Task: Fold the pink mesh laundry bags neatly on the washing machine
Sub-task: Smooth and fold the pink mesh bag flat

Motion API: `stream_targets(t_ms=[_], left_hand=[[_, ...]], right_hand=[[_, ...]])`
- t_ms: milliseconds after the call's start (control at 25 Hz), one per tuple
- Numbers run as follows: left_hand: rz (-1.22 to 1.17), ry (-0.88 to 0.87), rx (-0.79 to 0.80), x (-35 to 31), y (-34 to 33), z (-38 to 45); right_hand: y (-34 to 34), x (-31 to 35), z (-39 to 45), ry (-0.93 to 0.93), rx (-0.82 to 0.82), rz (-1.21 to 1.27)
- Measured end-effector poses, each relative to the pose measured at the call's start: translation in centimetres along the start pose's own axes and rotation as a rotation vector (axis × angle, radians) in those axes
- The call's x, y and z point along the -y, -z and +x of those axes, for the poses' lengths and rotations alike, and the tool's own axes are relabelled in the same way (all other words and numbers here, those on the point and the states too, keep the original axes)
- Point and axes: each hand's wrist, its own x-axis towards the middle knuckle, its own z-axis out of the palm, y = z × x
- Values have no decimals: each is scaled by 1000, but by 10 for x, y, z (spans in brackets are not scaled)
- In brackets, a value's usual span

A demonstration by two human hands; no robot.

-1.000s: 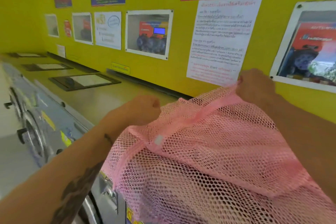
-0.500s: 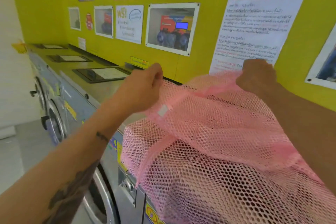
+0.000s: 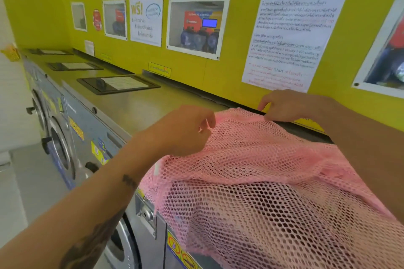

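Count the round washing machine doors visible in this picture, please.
3. One door is nearest, under the left forearm; a second is beside it further along the row; a third is further still. More may be hidden under the pink mesh bag.

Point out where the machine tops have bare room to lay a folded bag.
Bare steel shows on the machine top, between the black-framed sheet and the pink mesh bag. It is crowded to the right: the bag covers that top, with the left hand and right hand on its far edge.

One head-worn camera looks forward and down, close over the washing machine (image 3: 140, 105) top, toward the yellow wall (image 3: 223, 76).
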Motion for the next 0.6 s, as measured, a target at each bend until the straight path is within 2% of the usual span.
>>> stream_targets(t_ms=[280,440,600], left_hand=[[-275,-219,142,-93,-39,19],[-114,-199,315,-127,-61,29],[24,-108,357,-139,-78,38]], right_hand=[[10,-69,-112,-100,231,35],[-10,-95,-156,-134,235,-31],[-37,-108,-177,-180,305,42]])
